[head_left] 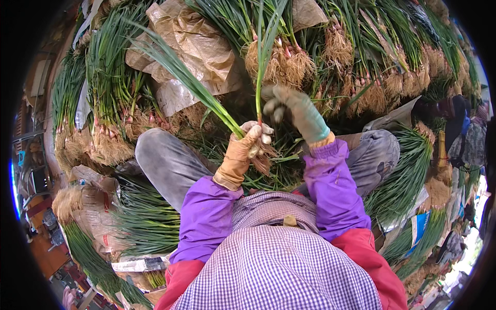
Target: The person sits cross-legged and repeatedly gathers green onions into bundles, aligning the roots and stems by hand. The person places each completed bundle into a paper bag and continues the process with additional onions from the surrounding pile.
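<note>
My left hand, in a tan-orange work glove, grips a few green garlic stalks near their bases. Their leaves fan up and to the left, and reddish roots hang below my fingers. One stalk stands nearly upright from the same grip. My right hand, in a dirty grey and teal glove, is beside that upright stalk and blurred. Its fingers look bent; whether they touch the stalk is unclear. Loose green leaves lie below both hands, between my bent knees.
Rooted garlic bunches lie ahead, with more bunches at left. A crumpled woven plastic sack lies among them. Leafy bundles flank me at left and right. Another person's dark clothing shows at the far right.
</note>
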Demonstrator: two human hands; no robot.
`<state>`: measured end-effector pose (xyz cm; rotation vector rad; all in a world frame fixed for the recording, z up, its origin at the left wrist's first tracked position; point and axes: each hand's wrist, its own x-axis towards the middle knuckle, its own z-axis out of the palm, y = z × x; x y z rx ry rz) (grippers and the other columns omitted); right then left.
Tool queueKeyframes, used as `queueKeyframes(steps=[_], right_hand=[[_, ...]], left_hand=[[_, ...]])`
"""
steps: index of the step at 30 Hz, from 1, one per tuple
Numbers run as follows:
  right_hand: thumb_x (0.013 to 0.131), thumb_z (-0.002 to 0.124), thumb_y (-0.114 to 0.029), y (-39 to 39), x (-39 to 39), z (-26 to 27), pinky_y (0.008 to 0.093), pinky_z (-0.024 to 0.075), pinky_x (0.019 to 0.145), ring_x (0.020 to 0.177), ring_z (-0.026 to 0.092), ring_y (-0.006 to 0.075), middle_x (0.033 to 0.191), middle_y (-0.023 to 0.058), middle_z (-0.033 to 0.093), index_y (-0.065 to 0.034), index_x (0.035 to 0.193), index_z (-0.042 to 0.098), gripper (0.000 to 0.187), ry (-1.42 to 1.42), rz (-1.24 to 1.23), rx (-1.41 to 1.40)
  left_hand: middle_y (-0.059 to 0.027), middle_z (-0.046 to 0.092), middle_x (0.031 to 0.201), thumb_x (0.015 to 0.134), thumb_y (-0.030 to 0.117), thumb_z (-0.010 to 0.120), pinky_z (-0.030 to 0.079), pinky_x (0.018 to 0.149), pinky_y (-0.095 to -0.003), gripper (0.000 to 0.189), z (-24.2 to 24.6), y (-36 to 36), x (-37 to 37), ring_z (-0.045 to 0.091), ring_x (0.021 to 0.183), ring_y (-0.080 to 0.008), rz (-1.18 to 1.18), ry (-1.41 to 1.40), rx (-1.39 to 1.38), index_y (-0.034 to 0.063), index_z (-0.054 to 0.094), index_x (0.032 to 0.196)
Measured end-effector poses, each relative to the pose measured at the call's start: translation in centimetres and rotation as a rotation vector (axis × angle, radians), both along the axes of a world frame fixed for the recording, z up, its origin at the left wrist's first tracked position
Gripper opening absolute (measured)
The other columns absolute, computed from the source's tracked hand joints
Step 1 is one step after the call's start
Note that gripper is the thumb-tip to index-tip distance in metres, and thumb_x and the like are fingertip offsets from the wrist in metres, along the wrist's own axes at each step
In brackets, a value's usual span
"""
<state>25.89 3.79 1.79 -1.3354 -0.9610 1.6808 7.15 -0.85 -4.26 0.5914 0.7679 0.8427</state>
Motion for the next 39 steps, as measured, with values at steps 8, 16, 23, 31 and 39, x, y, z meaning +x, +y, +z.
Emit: queueKeyframes(steps=[8,16,23,31,39], right_hand=[[0.090,0.057,-0.031,2.8,-4.2,0.0,0.0379,0.0513,0.068,0.072,0.064,0.0283,0.075,0.0113,0.065,-0.0082,0.091,0.065,0.025,-0.761,0.298,0.358],[0.095,0.057,-0.019,1.8,-6.5,-0.3,0.0263,0.0439,0.051,0.055,0.054,0.0091,0.061,0.0058,0.058,-0.0024,0.086,0.062,0.020,-0.454,-0.383,0.395],[0.089,0.057,-0.036,7.7,1.9,-6.5,0.0425,0.0513,0.082,0.086,0.064,0.0363,0.094,0.0173,0.067,-0.0071,0.101,0.066,0.033,-1.158,0.860,0.129],[0.086,0.068,-0.036,11.4,6.5,-0.7,0.0261,0.0518,0.060,0.072,0.063,0.0114,0.086,0.0049,0.069,-0.0082,0.104,0.070,0.033,-0.783,-0.149,0.116],[0.090,0.060,-0.025,2.9,-0.9,-2.8,0.0389,0.0492,0.056,0.060,0.062,0.0260,0.072,0.0088,0.063,-0.0099,0.088,0.066,0.016,-1.167,-0.065,0.786]], left_hand=[[-0.0030,0.063,0.070,0.094,0.028,0.062,0.037,0.040,-0.0218,0.023,-1.2,1.2,-0.6,0.041,0.038,-0.0045,0.127,0.050,-0.080,0.0058,0.060,0.088],[0.0032,0.056,0.061,0.096,0.030,0.057,0.025,0.036,-0.0191,0.025,0.2,3.8,1.0,0.036,0.038,-0.0046,0.416,-0.070,-0.217,0.0069,0.062,0.087],[-0.0078,0.062,0.088,0.098,0.039,0.051,0.055,0.069,-0.0361,0.043,4.0,10.4,-1.9,0.060,0.065,-0.0198,0.635,0.061,-0.087,0.0022,0.059,0.117],[0.0071,0.047,0.060,0.098,0.028,0.054,0.048,0.057,-0.0222,0.039,0.7,10.7,-1.4,0.036,0.040,-0.0018,0.187,-0.338,-0.138,-0.0015,0.053,0.124],[-0.0013,0.060,0.068,0.092,0.020,0.063,0.053,0.040,-0.0321,0.038,0.8,9.8,3.3,0.049,0.045,-0.0097,0.054,0.010,-0.188,0.0047,0.056,0.126]])
